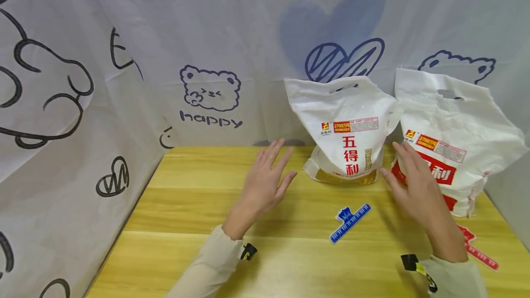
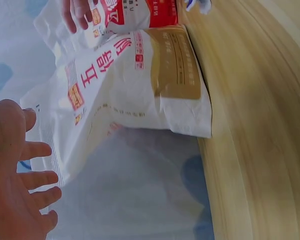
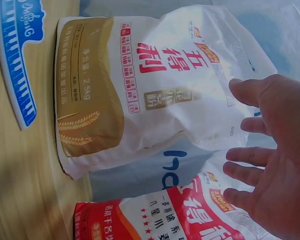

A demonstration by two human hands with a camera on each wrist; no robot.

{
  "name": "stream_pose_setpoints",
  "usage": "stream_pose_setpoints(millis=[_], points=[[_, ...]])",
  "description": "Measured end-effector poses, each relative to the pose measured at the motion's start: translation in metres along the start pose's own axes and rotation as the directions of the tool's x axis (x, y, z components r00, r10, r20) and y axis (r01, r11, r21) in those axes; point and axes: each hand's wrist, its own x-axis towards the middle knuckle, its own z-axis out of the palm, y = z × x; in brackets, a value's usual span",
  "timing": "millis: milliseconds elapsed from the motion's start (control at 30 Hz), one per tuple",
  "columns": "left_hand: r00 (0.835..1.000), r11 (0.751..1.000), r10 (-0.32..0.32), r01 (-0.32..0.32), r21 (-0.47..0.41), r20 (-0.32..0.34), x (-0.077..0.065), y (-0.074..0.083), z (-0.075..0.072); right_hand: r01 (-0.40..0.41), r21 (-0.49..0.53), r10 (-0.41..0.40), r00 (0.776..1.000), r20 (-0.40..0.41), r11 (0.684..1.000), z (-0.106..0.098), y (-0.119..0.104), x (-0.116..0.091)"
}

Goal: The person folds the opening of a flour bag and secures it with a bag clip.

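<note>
A white flour bag with a gold base (image 1: 356, 151) stands at the back of the table, its top bearing a cut-out handle. Right of it leans a white and red flour bag (image 1: 447, 141). My left hand (image 1: 267, 180) is held left of the gold-based bag, fingers spread, apart from it and holding nothing. My right hand (image 1: 416, 187) hovers in front of the two bags with straight fingers, also holding nothing. In the right wrist view its palm (image 3: 285, 165) faces the bags, and the gold-based bag (image 3: 155, 85) shows its wheat print.
A blue clip with a piano-key edge (image 1: 349, 223) lies on the wooden table (image 1: 182, 206) between the hands. A similar red clip (image 1: 476, 247) lies at the right, partly behind the right forearm. Printed white cloth (image 1: 248, 36) hangs behind and at the sides.
</note>
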Motion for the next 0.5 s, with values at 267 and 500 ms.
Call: stream_pose_setpoints(millis=[267, 500], points=[[0.995, 0.995, 0.090, -0.091, -0.037, -0.038, 0.024, 0.022, 0.020, 0.061, 0.000, -0.061, 0.997, -0.037, 0.998, 0.012, -0.004, 0.002], [0.985, 0.985, 0.167, -0.169, -0.043, -0.048, 0.043, 0.042, 0.037, 0.123, -0.028, -0.124, 0.990, -0.061, 0.992, 0.021, -0.006, 0.004]])
